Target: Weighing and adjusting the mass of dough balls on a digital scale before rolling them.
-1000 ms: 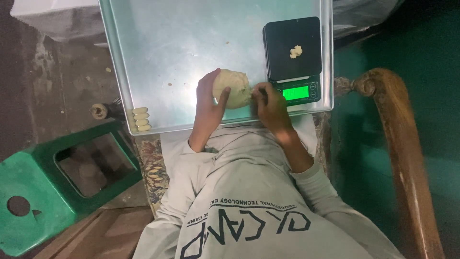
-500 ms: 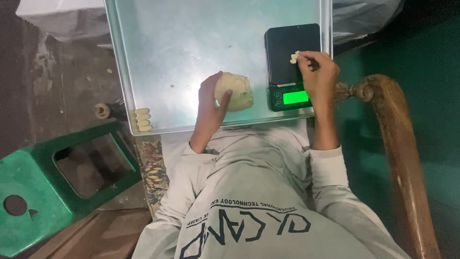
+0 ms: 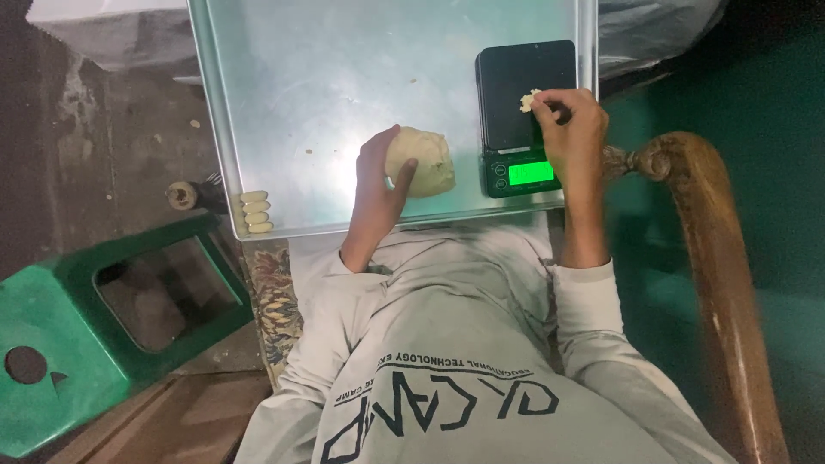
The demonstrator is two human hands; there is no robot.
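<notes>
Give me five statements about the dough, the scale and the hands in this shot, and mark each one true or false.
1. The left hand rests against the dough lump. True.
2. The right hand pinches a small dough piece over the black scale. True.
3. The scale's display is dark. False: it glows green.
4. The dough lump sits on the scale. False: it lies on the metal tray, beside the scale.
5. Four small shaped pieces lie at the tray's near left corner. True.

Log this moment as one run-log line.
left hand: rests on dough lump | right hand: pinches small dough piece over black scale | metal tray: four shaped pieces at corner
</notes>
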